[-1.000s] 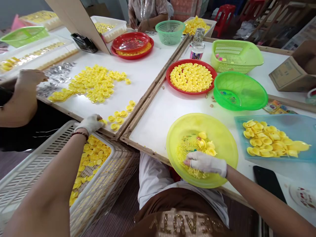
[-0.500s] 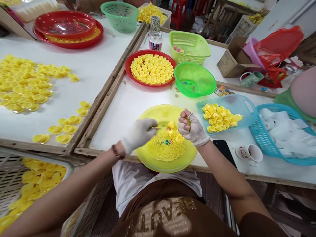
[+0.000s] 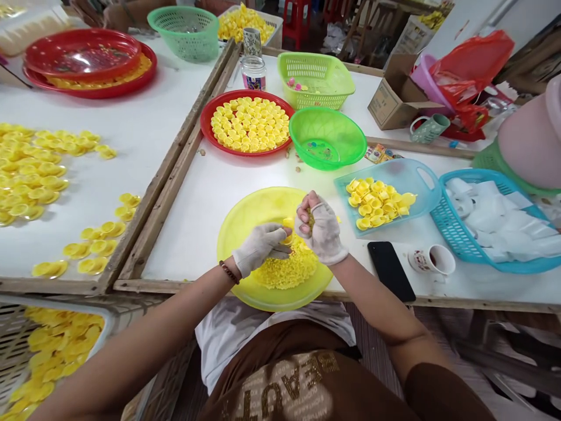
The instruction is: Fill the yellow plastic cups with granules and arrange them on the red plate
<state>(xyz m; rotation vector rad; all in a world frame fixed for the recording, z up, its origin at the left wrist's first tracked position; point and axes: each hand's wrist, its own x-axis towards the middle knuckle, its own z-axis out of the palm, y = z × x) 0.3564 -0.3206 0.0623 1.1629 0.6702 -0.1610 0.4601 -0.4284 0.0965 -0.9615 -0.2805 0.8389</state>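
My left hand [image 3: 265,245], in a white glove with bare fingertips, is over the yellow plate [image 3: 234,222]. Its thumb and fingers come together beside a small yellow piece; what they pinch, if anything, is too small to make out. My right hand [image 3: 322,231], gloved the same way, is closed around a bundle of thin greenish-yellow strands [image 3: 311,221], mostly hidden by the fingers. Beneath both hands lies a heap of small yellow grains [image 3: 287,272]. A few yellow cup-shaped pieces on the plate are partly covered by my hands.
Beyond the plate stand a red tray [image 3: 205,126] of yellow cups and a green bowl [image 3: 328,126]. Rightward are a clear blue tray [image 3: 427,187] with yellow cups, a phone [image 3: 391,271], a mug [image 3: 438,260] and a blue basket [image 3: 456,234]. A wooden edge [image 3: 166,169] runs along the left.
My left hand has moved in toward my right hand, over the heap and the yellow pieces. My right hand keeps its hold on the strands. The whole view has shifted.
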